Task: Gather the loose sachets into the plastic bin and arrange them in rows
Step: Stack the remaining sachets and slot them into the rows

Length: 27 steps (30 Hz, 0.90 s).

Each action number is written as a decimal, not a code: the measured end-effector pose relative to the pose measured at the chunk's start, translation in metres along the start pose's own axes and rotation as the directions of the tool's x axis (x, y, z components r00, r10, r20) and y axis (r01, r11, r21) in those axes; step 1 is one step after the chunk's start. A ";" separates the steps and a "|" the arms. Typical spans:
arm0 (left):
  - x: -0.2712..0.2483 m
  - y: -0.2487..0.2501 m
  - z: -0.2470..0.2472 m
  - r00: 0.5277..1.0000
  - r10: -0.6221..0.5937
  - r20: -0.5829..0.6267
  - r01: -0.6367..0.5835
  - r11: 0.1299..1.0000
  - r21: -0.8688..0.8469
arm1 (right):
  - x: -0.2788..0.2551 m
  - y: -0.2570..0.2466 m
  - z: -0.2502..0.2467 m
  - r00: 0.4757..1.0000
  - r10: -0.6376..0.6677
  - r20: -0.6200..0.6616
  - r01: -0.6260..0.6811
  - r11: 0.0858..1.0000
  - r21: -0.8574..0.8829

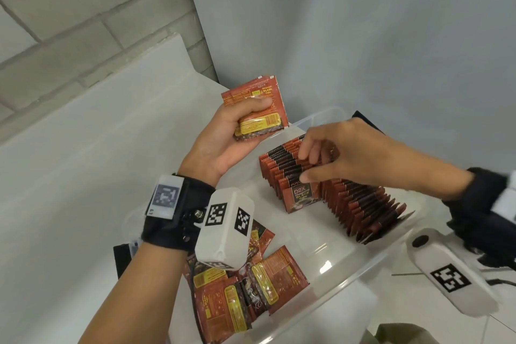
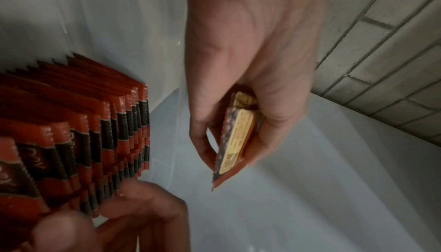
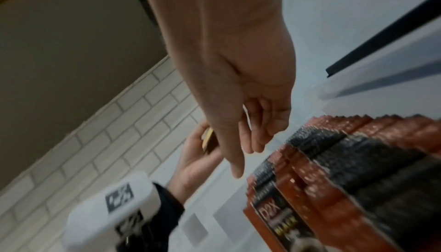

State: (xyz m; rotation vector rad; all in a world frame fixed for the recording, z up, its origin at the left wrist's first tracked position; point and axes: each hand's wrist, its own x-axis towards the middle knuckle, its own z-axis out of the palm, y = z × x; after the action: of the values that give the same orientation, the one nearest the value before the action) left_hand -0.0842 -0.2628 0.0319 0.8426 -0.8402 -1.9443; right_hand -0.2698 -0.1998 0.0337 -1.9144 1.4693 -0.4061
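Sachets (image 1: 255, 109) gripped by left fingers (image 1: 259, 105) — right fingers (image 1: 308, 152) touching row (image 1: 335, 193).

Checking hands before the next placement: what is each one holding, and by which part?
Left hand grips a small stack of sachets around its lower half. Right hand holds nothing; its fingertips touch the tops of the sachet row.

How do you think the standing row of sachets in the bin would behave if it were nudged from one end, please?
The row would probably topple like dominoes: the thin sachets stand on edge, already leaning, unbraced. They look light, so they would likely slide on the bin's smooth floor. The right hand on their tops seems to steady them.
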 end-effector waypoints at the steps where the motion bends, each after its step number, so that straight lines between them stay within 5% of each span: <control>1: 0.000 0.000 0.000 1.000 0.006 0.027 -0.007 1.000 0.027 | 0.001 -0.002 -0.002 0.999 0.020 -0.025 -0.018 0.997 0.078; 6: 0.001 -0.003 -0.002 0.995 0.010 0.100 -0.020 0.995 0.097 | 0.010 -0.011 -0.001 0.992 0.072 -0.105 -0.026 0.920 0.392; 11: 0.004 -0.004 -0.004 0.994 -0.004 0.106 -0.010 0.992 0.128 | 0.014 -0.012 0.000 0.987 0.100 -0.129 -0.025 0.873 0.487; 15: 0.003 -0.005 -0.007 0.985 -0.130 0.115 0.133 0.991 -0.021 | 0.013 -0.011 -0.005 0.972 0.073 -0.222 0.059 0.842 0.537; 22: 0.001 0.000 -0.005 0.960 -0.248 0.132 0.263 0.958 -0.111 | 0.008 -0.015 -0.011 0.927 -0.054 -0.372 0.225 0.873 0.433; 27: -0.001 -0.001 -0.002 0.958 -0.276 0.083 0.273 0.961 0.049 | 0.008 -0.016 -0.010 0.862 -0.170 -0.478 0.312 0.921 0.234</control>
State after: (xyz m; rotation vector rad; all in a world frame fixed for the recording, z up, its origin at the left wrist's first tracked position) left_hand -0.0823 -0.2624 0.0301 0.9415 -0.8495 -2.2289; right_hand -0.2619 -0.2080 0.0507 -1.8271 1.3340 -1.1964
